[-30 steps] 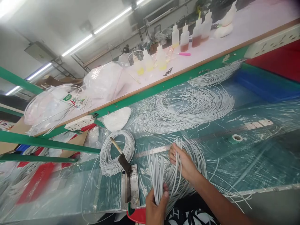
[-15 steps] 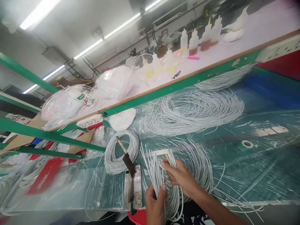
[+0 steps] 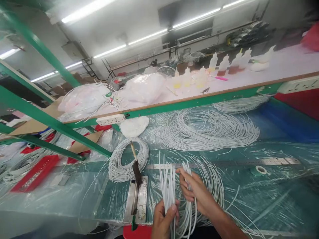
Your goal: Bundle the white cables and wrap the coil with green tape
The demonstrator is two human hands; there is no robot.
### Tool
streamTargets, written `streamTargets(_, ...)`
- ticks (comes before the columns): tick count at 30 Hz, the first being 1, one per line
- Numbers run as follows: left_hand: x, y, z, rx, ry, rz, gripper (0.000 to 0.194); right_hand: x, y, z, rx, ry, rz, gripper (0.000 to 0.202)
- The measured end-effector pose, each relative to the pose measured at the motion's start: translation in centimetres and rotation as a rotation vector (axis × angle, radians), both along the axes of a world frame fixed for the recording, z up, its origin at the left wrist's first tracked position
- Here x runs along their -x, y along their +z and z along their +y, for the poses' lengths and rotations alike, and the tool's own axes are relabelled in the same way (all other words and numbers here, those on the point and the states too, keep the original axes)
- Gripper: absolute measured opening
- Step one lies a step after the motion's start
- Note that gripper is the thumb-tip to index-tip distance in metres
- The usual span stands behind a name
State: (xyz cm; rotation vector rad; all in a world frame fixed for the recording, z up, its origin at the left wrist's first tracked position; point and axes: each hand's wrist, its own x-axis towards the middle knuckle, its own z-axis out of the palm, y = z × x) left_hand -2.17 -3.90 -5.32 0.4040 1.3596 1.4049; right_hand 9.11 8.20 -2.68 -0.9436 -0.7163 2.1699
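My left hand [image 3: 164, 217] is closed around an upright bundle of thin white cables [image 3: 169, 186], its thumb across the front. Just right of it, my right hand [image 3: 195, 189] grips a smaller bunch of the same cables [image 3: 186, 171], with the cut ends poking up above the fingers. Below, the lengths curve down and loop to the right as a loose cable coil [image 3: 215, 182] on the table. Left of the hands stands a lever cutter [image 3: 136, 196] with a metal base and a raised handle. A long steel ruler [image 3: 249, 162] lies behind the hands.
A cable coil [image 3: 117, 166] sits behind the cutter, and a larger cable pile [image 3: 211, 132] lies further back. A roll of green tape [image 3: 259, 171] is at right. Above runs a shelf [image 3: 159, 99] with squeeze bottles [image 3: 223, 66], plastic bags [image 3: 144, 88] and a power strip [image 3: 111, 119].
The head view has shifted, showing more of the room above. Both hands still hold their cable bunches; the right hand's bunch is slightly further from the left hand's.
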Motion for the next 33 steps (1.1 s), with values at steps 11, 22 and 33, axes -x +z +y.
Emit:
streamTargets(11, 3.3, -0.4, -2.8, -0.004, 0.051, -0.144, 0.058, 4.9, 1.0, -2.5, -0.099, 0.109, -0.038, 0.041)
streamTargets(22, 6.4, -0.6, -3.1, -0.043, 0.086, -0.053, 0.058, 6.3, 0.3, -2.9, -0.015, 0.024, 0.056, 0.032)
streamTargets(33, 6.4, -0.9, -2.7, 0.014, 0.044, -0.075, 0.066, 8.9, 0.0, -4.1, -0.039, -0.116, -0.072, 0.050)
